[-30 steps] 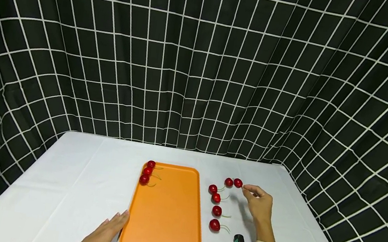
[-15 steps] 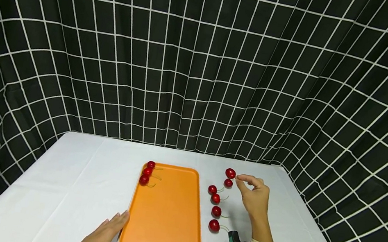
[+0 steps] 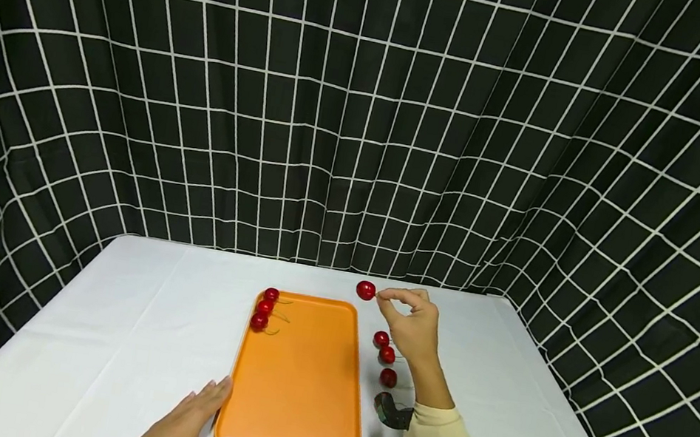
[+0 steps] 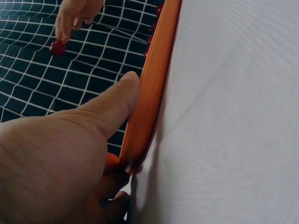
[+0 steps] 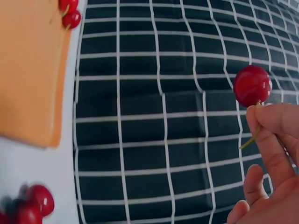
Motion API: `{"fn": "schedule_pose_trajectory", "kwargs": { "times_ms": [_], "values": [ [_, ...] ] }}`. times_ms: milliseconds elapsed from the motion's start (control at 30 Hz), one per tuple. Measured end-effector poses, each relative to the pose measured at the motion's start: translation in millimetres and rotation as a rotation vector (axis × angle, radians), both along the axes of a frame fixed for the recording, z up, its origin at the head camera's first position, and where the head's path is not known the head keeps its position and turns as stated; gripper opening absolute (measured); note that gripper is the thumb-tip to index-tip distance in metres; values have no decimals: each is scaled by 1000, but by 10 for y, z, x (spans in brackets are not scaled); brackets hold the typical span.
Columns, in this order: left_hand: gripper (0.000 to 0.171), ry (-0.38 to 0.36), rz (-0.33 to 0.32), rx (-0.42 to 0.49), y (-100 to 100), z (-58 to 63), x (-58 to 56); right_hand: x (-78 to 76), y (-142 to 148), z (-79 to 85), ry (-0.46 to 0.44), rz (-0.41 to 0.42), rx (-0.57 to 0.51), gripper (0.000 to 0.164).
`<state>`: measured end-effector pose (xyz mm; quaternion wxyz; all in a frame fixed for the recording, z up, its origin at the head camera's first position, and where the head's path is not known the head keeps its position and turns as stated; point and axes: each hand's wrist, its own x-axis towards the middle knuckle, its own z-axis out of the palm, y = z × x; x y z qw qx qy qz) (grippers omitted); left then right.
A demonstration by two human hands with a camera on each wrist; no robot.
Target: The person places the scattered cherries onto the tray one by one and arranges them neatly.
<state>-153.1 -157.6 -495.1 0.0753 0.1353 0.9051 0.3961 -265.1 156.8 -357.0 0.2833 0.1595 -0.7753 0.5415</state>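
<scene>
My right hand (image 3: 412, 324) pinches a red cherry (image 3: 366, 290) by its stem between thumb and forefinger, raised near the tray's far right corner. In the right wrist view, the green stem (image 5: 252, 138) trails below the pinching fingertips. Spread at the near left corner of the orange tray (image 3: 298, 398), my left hand (image 3: 183, 423) lays straight fingers along the left side, its thumb (image 4: 117, 100) touching the rim. Several cherries (image 3: 259, 321) line the tray's far left corner, stems pointing right. Right of the tray stands a column of loose cherries (image 3: 388, 378), partly covered by my right hand and wrist.
A white cloth (image 3: 127, 322) covers the table. A black curtain with a white grid (image 3: 335, 134) surrounds its back and sides. The black wrist camera (image 3: 395, 413) on my right wrist overlaps the nearest loose cherry.
My right hand has lifted the cherry from the far right group and carried it left toward the tray. My left hand stays at the tray's corner.
</scene>
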Motion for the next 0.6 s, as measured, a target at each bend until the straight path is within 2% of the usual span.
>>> {"fn": "schedule_pose_trajectory", "kwargs": {
  "times_ms": [100,233,467,600],
  "values": [
    [104,-2,9,-11,17,5,-3,41,-118,58,8,38,9,4],
    [105,-6,14,-26,27,9,-9,10,-239,21,35,78,22,4],
    [104,-13,15,-38,22,9,4,-247,-432,-277,27,129,30,6],
    [106,-26,32,-47,29,5,-2,-299,-562,-344,13,152,48,9]
  ]
}}
